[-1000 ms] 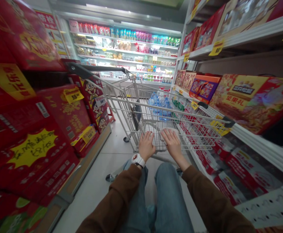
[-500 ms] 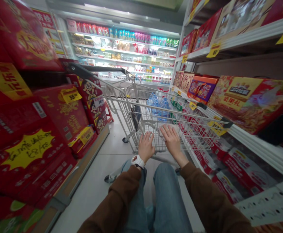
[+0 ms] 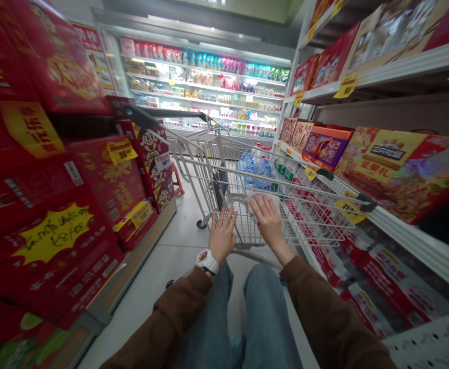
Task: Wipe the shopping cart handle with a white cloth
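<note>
A wire shopping cart point(image 3: 247, 174) stands crosswise in front of me, its dark handle at the upper left. My right hand point(image 3: 265, 218) lies with fingers spread on a pale cloth point(image 3: 275, 201) against the cart's wire side. Left of it, my left hand point(image 3: 223, 236) is at the near side of the cart, palm down with fingers spread and nothing held; whether it touches the wires is unclear. A white watch point(image 3: 207, 260) is on my left wrist.
Red gift boxes point(image 3: 47, 225) are stacked close on the left. Shelves point(image 3: 401, 200) with boxes and price tags run along the right. Blue-tinted water bottles point(image 3: 253, 169) stand beyond the cart, before a lit refrigerated display point(image 3: 209, 77).
My left hand has shifted left, away from my right hand, and its fingers are spread wider. My right hand stays on the cloth. The view has shifted slightly.
</note>
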The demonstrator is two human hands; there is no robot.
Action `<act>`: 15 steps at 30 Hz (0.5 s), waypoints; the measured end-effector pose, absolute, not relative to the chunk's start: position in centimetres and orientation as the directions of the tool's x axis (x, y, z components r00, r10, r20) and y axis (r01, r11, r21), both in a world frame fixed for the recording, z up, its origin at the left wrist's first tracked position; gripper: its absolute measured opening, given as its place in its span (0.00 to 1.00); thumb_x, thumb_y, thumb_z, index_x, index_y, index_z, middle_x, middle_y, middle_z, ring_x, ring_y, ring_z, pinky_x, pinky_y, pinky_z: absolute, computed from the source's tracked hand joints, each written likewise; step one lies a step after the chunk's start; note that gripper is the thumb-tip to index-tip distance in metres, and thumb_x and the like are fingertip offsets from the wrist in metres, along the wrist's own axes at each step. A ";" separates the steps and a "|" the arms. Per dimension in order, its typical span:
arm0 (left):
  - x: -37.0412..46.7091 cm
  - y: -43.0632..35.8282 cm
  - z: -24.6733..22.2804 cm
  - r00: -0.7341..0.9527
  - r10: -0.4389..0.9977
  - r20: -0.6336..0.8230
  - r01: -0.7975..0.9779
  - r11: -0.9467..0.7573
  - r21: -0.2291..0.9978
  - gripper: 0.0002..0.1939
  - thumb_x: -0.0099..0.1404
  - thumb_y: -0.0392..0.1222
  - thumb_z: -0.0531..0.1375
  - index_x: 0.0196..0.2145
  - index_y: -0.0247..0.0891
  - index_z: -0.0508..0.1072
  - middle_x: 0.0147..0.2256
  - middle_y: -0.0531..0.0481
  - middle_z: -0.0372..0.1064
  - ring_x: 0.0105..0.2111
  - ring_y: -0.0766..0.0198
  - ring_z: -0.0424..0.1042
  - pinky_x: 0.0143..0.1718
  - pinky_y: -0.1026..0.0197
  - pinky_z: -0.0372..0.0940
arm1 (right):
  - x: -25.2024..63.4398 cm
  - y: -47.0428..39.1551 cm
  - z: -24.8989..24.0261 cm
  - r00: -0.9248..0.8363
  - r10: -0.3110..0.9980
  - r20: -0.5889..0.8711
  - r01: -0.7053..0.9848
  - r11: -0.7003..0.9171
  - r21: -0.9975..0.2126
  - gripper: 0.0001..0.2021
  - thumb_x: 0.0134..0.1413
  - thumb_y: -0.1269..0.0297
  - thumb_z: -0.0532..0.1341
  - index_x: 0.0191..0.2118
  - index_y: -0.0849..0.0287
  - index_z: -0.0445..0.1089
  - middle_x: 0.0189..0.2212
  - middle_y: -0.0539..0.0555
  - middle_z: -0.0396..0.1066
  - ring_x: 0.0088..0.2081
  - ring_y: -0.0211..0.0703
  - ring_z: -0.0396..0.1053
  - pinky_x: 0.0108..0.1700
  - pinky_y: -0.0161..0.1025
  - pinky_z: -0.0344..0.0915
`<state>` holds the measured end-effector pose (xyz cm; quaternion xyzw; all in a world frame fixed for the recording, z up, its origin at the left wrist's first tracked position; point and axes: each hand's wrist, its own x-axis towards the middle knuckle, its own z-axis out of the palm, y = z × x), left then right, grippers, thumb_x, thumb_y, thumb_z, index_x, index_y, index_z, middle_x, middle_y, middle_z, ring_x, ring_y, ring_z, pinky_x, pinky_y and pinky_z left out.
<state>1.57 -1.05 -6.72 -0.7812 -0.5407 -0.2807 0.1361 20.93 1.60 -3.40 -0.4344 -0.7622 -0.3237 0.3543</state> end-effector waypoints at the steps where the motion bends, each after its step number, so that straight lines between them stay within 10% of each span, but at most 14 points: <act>1: 1.5 -1.1 -6.9 0.252 0.772 0.583 0.925 -0.370 0.090 0.40 0.58 0.32 0.53 0.69 0.40 0.52 0.70 0.50 0.44 0.71 0.51 0.43 0.70 0.40 0.39 | 21.0 1.7 -4.4 -0.371 0.437 0.820 0.892 0.413 0.184 0.37 0.50 0.86 0.50 0.65 0.55 0.61 0.65 0.56 0.62 0.68 0.50 0.52 0.67 0.54 0.56; 15: 0.6 -0.2 -7.7 0.148 0.789 0.597 0.960 -0.259 0.104 0.37 0.60 0.35 0.53 0.68 0.32 0.53 0.70 0.41 0.46 0.70 0.50 0.46 0.69 0.42 0.43 | 20.2 1.9 -3.2 -0.373 0.393 0.841 0.879 0.440 0.185 0.37 0.52 0.87 0.49 0.66 0.54 0.60 0.65 0.56 0.60 0.70 0.48 0.49 0.68 0.54 0.53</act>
